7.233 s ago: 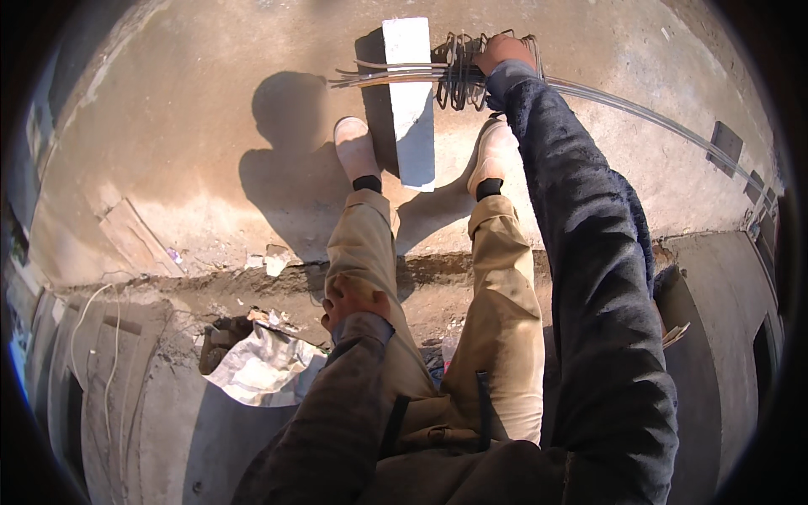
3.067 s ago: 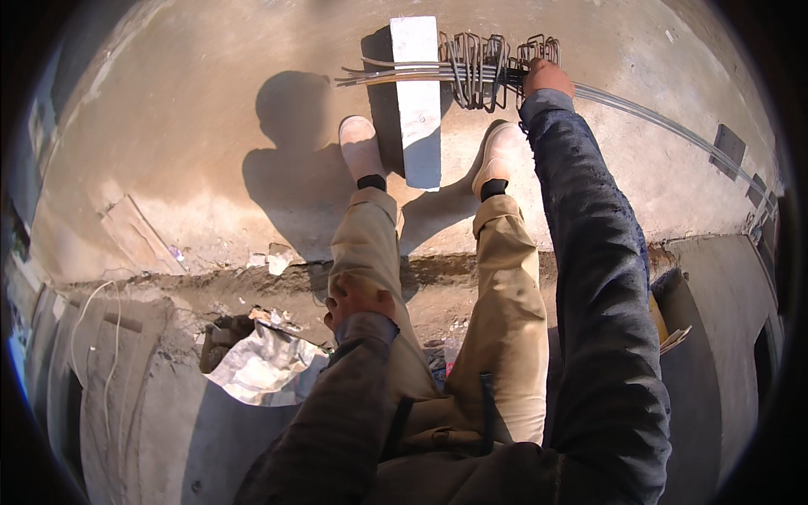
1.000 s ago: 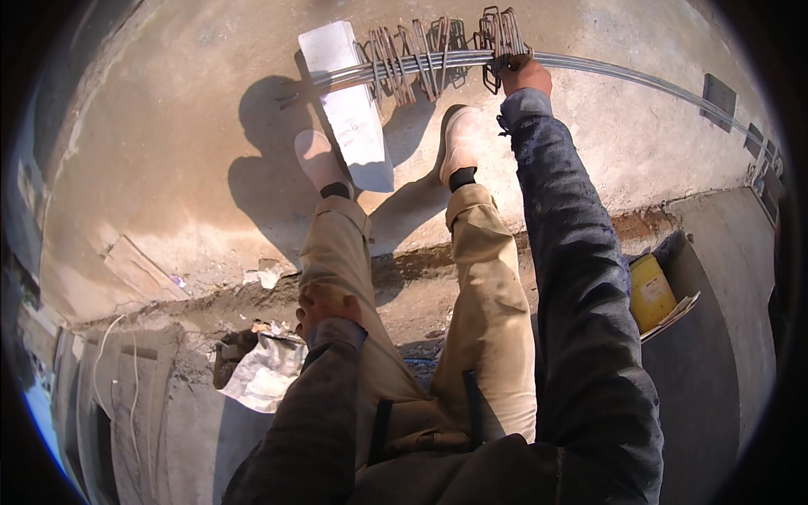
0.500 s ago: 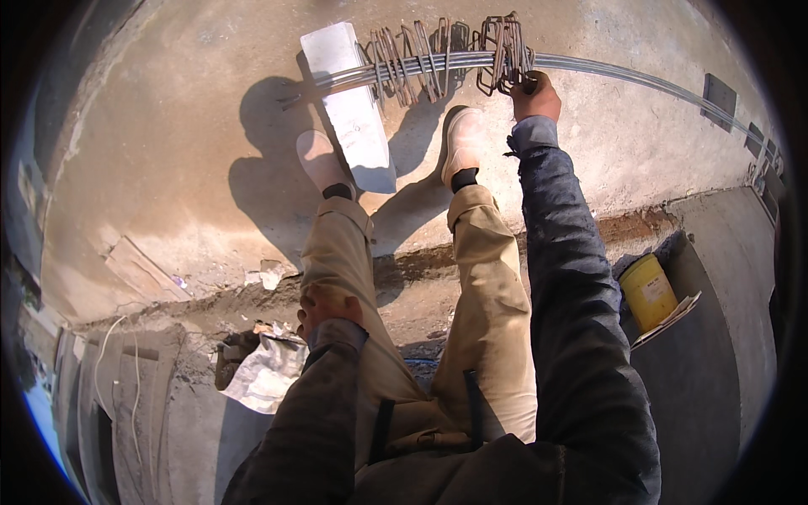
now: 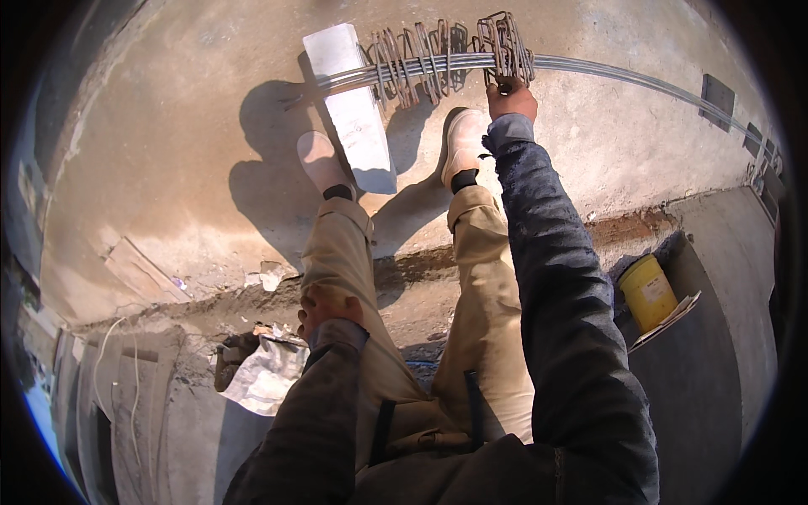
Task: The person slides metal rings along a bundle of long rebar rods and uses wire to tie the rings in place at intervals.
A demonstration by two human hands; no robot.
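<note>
Apparently gripping with the right hand (image 5: 512, 103) the near edge of the right-hand wire hoops (image 5: 509, 44), looped around metal rods (image 5: 606, 69), right of the white block (image 5: 358, 126); resting the left hand (image 5: 332, 311) on the left trouser leg (image 5: 337, 244), cannot tell whether open or closed. Could snag if pulled crooked; might drag rods off the block if tugged hard.

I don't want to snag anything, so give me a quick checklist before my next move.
1. Rods lying across the block: ok.
2. Rods running through the hoops: ok.
3. Hoops evenly spaced: not ok, a gap splits them into two groups.
4. Right hand gripping firmly: cannot tell; it's at the right-hand group's lower end.
5. Left hand free: ok, resting on the left leg.
6. Left shoe clear of the block: cannot tell, they look close.
</note>
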